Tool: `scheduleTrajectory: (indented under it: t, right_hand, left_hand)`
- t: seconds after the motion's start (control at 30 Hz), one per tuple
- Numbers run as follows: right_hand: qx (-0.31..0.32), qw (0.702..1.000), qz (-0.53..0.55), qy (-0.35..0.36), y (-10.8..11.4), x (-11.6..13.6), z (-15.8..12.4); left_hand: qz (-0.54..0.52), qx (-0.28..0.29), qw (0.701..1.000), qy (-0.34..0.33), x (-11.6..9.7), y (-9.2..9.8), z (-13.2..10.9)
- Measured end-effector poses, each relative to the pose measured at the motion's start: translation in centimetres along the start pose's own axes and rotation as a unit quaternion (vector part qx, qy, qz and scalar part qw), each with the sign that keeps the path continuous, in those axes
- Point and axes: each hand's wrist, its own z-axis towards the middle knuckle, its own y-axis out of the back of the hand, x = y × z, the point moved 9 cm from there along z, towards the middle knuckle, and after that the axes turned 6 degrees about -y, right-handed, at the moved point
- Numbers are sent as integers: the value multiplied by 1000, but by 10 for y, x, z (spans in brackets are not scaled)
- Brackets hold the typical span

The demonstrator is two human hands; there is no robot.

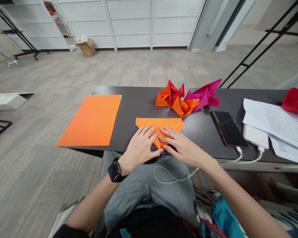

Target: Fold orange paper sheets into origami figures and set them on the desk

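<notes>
A partly folded orange paper (159,123) lies at the front edge of the dark table, wide at the far side and narrowing toward the lap. My left hand (143,145) rests on its left part with fingers spread, a black watch on that wrist. On its right part, my right hand (180,144) presses down, fingers also apart. Both hands cover much of the lower folds. Left of them is a stack of flat orange sheets (91,120). Beyond the hands sit folded orange pieces (185,106), a red one (175,91) and a magenta one (205,95).
A phone (229,128) and a white power bank (255,136) lie to the right, their white cable (173,181) looping over the lap. Printed papers (288,125) and a red folded piece (296,101) are at the far right. A cardboard box (87,48) stands on the floor.
</notes>
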Motion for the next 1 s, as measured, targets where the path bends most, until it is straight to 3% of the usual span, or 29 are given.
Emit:
scheduleTrajectory:
  t: [0.2,0.43,0.63,1.0]
  right_hand:
    - [-4,1000,14,-6,0,-3,-1]
    - [-2,1000,7,-7,-1,-5,-1]
    - [-20,1000,21,-1,-1,-7,-3]
    - [8,1000,10,-3,-3,-3,-1]
  left_hand:
    - [-15,-27,1000,-2,1,3,1]
    - [-32,-80,991,-100,-13,18,-14]
    - [-16,-16,983,-180,-26,9,-27]
    - [-17,47,981,-186,-24,2,-26]
